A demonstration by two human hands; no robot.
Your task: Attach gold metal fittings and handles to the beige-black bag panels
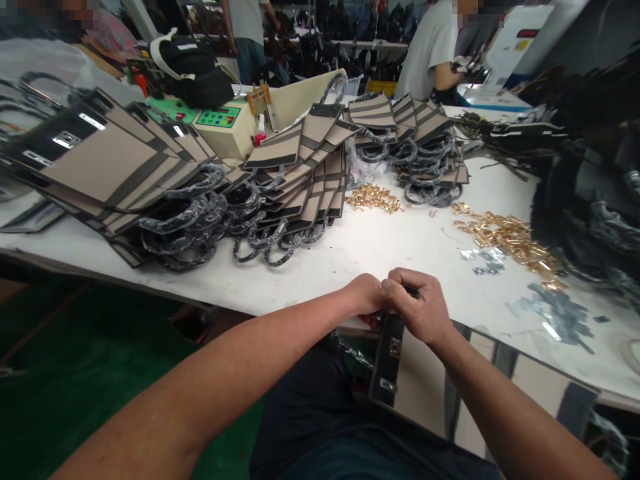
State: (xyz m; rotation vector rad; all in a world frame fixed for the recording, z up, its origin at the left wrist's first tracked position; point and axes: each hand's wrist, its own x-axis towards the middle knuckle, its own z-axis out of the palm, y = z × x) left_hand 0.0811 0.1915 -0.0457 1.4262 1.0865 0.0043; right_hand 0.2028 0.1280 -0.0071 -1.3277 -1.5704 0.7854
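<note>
**While gold fittings (510, 240) lie spread by the surface's (310, 277) right edge, a panel (423, 377) sits at its near edge**

Where the panel's black band (385, 363) reaches that edge, the right hand (423, 303) is curled around a small dark object (413, 291) (only a bit of it shows). Just beside it is the left hand (370, 293), its fingers mostly hidden, so I cannot tell whether they grip anything. Below the hands, the panel lies over the person's lap (310, 407), two metal clasps (395, 347) on its band.

Grey plates (555, 313) lie toward the near right corner. Stacked panels (115, 157) with plastic-wrapped handles (207, 179) fill the left part, a machine (240, 130) behind them. Beyond the far edge is a co-worker in a pale shirt (425, 47).
</note>
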